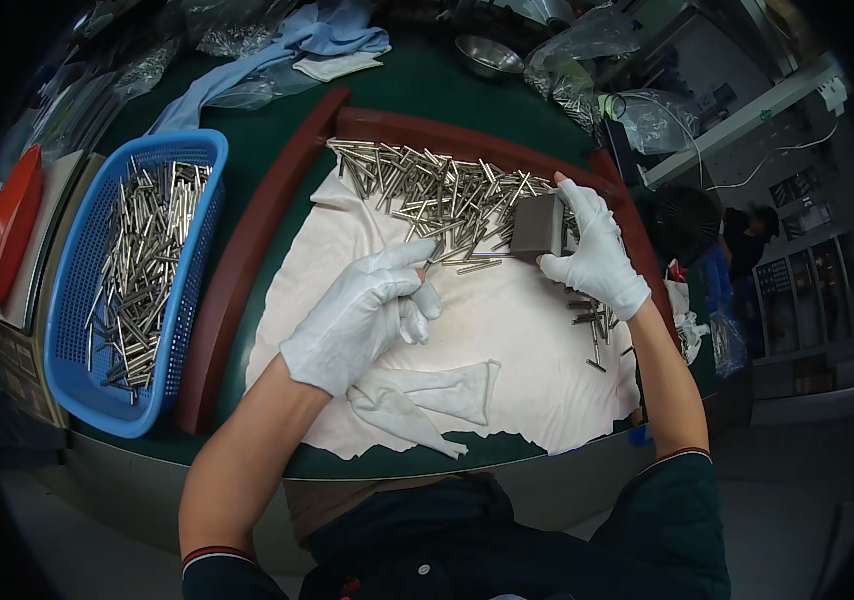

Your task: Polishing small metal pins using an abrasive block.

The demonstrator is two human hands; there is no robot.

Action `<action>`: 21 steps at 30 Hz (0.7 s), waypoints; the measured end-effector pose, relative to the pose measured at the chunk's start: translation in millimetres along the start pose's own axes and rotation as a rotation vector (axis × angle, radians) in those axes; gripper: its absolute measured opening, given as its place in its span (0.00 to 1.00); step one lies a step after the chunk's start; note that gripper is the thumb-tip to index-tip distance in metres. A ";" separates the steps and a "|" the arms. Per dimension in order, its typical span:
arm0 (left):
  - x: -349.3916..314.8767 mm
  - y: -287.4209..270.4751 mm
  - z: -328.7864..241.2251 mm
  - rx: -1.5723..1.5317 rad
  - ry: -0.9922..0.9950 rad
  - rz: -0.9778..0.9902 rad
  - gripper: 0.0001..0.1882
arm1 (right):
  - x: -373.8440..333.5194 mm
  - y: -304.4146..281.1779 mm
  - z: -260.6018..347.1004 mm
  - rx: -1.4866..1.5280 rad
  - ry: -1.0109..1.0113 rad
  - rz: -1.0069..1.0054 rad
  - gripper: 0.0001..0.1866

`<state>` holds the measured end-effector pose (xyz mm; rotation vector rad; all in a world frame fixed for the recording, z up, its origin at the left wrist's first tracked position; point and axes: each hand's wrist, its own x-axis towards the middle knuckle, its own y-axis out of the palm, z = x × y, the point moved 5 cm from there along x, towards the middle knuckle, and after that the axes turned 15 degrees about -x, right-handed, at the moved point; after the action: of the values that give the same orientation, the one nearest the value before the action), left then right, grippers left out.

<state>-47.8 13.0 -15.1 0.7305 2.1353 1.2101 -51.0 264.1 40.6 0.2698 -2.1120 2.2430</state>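
1 pin [434, 256]: left hand [359, 312] pinching | 1 grey block [536, 228]: right hand [597, 248] grasping | 1 blue basket [73, 305]

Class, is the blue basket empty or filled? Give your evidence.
Filled, though not to the brim: metal pins lie heaped inside the blue basket.

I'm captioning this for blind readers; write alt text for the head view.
A person's white-gloved right hand holds a grey block beside heaped metal pins on pale cloth. The left hand, also gloved, is half-curled nearby; whether it grips a pin is unclear. A blue basket of similar pins stands at left.
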 end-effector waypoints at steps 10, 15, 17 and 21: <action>1.4 -2.9 -0.8 0.023 0.011 0.008 0.24 | -9.3 -4.6 -2.5 -0.397 -0.081 0.114 0.48; -0.6 3.0 -1.3 0.018 0.028 -0.076 0.24 | -13.7 -4.6 -11.2 -0.373 -0.023 0.146 0.50; -1.1 4.4 -2.1 0.043 0.020 -0.071 0.24 | -14.3 -6.2 -13.1 -0.306 -0.047 0.182 0.49; -0.3 2.7 -1.6 0.078 0.017 -0.079 0.23 | -11.4 -8.6 -6.1 -0.309 -0.094 0.128 0.47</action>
<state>-48.3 13.1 -12.0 0.6651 2.2144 1.1004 -39.1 271.6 46.9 0.2345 -2.5499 1.9572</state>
